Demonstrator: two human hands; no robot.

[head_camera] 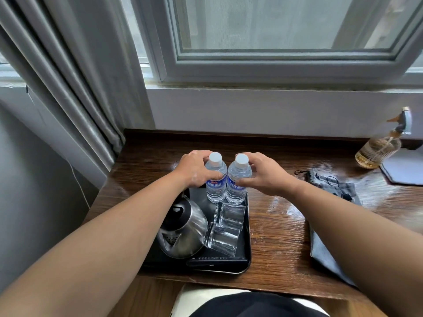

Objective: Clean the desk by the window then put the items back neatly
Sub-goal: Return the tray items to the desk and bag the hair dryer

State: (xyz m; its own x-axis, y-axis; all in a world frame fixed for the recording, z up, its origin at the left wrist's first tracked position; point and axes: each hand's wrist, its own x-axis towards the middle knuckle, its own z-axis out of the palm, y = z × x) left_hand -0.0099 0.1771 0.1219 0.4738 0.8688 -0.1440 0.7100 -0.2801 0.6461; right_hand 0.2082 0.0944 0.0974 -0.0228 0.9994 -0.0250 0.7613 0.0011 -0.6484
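Two small water bottles with white caps stand upright side by side at the far end of a black tray (248, 234) on the wet wooden desk (281, 236). My left hand (194, 168) grips the left bottle (215, 179) around its shoulder. My right hand (261, 172) grips the right bottle (238, 181) the same way. On the tray, nearer to me, sit a steel kettle (183, 232) and two clear glasses (231, 216), one behind the other. A dark remote-like bar (217, 261) lies along the tray's near edge.
A grey cloth (325, 245) lies on the desk under my right forearm. A grey drawstring pouch (332, 184) lies further right. A glass spray bottle (380, 147) and a grey mat (405, 170) are at the far right. Curtain (68, 76) on the left, window wall behind.
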